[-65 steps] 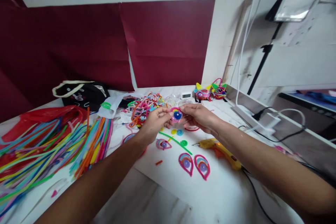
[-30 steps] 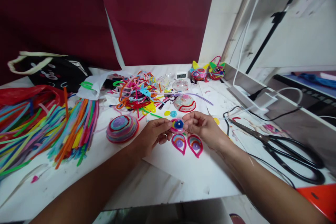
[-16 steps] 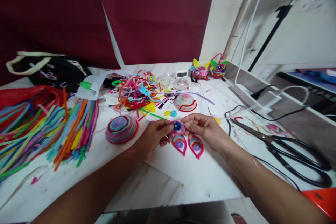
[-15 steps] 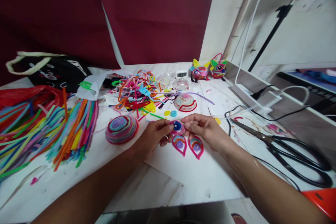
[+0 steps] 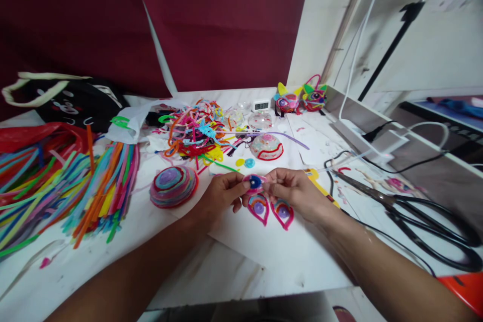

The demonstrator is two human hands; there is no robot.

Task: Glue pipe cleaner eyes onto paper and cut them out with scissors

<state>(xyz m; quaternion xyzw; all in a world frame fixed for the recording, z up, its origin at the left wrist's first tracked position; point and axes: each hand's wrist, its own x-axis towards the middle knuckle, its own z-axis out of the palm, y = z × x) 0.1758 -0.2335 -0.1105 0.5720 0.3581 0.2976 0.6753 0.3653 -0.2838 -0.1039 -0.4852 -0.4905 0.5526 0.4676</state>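
Both my hands pinch one small eye-shaped pipe-cleaner piece point(image 5: 254, 182), pink with a blue centre, just above the white paper sheet point(image 5: 287, 251). My left hand point(image 5: 219, 198) grips its left edge with thumb and fingers closed. My right hand point(image 5: 296, 193) grips its right edge the same way. Directly below it lie two pink teardrop-shaped pieces point(image 5: 271, 210) with purple centres, flat on the paper.
A striped dome of coiled pipe cleaners point(image 5: 172, 186) sits left of my hands. Straight pipe cleaners point(image 5: 68, 181) fan out at far left; a tangled heap point(image 5: 196, 133) lies behind. Big black scissors point(image 5: 415, 206), a glue gun tip point(image 5: 315, 178) and cables lie right. Two finished figures point(image 5: 300, 98) stand at the back.
Since 2.2 s ago my view tilted down and my hands came nearer with the eye piece. In the last half second the hands barely shifted and the piece tilted slightly.
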